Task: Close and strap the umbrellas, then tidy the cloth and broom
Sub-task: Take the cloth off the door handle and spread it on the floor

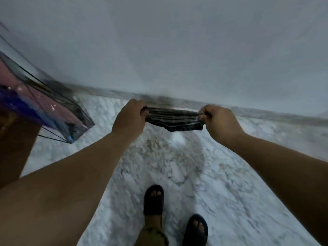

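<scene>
Mid-frame, left hand (130, 118) and right hand (217, 119) each grip one end of the dark striped cloth (174, 119), stretched over the marble floor (230, 174), open umbrella (44, 107) at left.

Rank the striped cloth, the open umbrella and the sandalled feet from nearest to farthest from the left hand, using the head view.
1. Striped cloth: gripped in the left hand itself, stretched across to the right hand.
2. Open umbrella: on the floor to the left, by the wall.
3. Sandalled feet: below, at the bottom of the view.
</scene>
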